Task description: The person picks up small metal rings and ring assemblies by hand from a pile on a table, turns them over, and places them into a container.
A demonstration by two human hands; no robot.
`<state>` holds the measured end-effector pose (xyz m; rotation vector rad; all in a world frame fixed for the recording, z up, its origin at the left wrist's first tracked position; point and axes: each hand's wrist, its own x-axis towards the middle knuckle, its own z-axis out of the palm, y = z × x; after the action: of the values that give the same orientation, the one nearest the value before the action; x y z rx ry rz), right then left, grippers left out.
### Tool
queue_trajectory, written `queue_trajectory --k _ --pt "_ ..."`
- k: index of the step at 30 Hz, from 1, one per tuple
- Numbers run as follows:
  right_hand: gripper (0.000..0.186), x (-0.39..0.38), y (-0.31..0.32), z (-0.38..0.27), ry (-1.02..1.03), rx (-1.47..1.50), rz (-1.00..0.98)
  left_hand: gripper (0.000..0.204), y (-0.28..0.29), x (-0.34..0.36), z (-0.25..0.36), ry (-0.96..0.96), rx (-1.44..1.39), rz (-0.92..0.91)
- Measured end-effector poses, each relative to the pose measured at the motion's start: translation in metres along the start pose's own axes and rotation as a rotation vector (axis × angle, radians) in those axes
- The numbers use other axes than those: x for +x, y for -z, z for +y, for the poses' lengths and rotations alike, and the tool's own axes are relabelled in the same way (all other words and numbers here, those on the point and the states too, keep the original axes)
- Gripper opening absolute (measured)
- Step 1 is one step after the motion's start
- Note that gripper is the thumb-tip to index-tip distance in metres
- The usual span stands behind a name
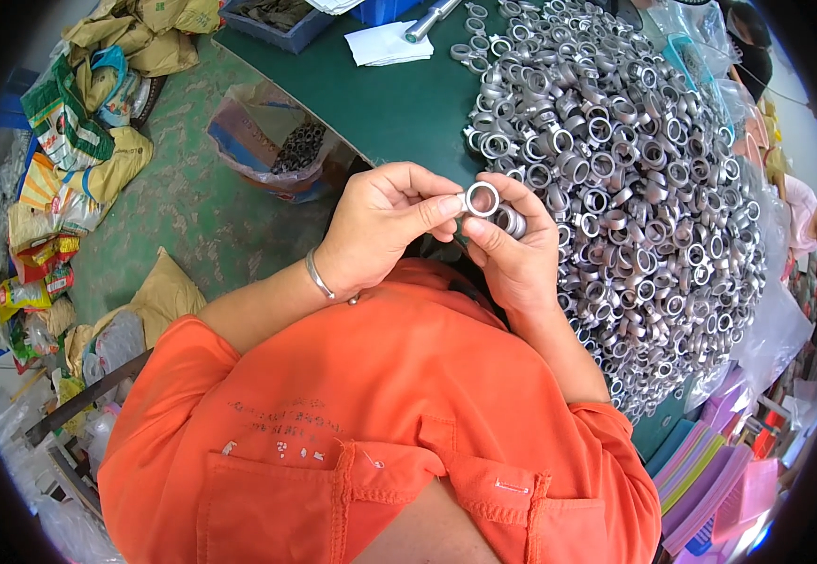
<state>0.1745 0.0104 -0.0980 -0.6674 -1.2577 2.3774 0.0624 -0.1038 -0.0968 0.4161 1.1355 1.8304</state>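
Note:
Both my hands meet in front of my chest around a small grey metal ring (496,198). My left hand (371,226) is closed in a pinch at the ring's left side, where a small tab seems to sit. On its other side, the thumb and fingers of my right hand (521,254) grip the same ring. At least one more metal ring (513,222) is tucked in my right hand, partly hidden by the fingers. Beside that hand spreads a big heap of similar metal rings (615,179) on the green table (380,103).
A blue bin (297,36), white paper (389,45) and a metal rod-like tool (432,21) lie at the table's far side. Below its left edge stands a lined bucket (239,160) with dark parts. Sacks (70,122) line the left; stacked plastic baskets (709,489) stand at lower right.

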Motion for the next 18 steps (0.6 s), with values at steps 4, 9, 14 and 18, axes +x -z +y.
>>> queue_trajectory --k 4,9,14,18 --pt "0.037 0.0 0.0009 0.001 0.031 -0.015 -0.007 0.01 0.0008 0.0012 -0.0021 -0.008 0.013 0.006" --pt "0.036 0.0005 0.0025 0.0033 0.068 -0.031 -0.01 0.011 0.0007 0.0018 -0.0019 0.007 -0.021 0.01" --pt "0.036 0.0013 0.0011 0.0016 0.072 -0.045 -0.004 0.012 0.0023 0.0033 -0.0023 0.021 -0.071 -0.01" --pt "0.034 0.0025 -0.0009 -0.0011 0.069 -0.071 0.001 0.011 0.0024 0.0048 0.0014 0.052 -0.126 -0.026"
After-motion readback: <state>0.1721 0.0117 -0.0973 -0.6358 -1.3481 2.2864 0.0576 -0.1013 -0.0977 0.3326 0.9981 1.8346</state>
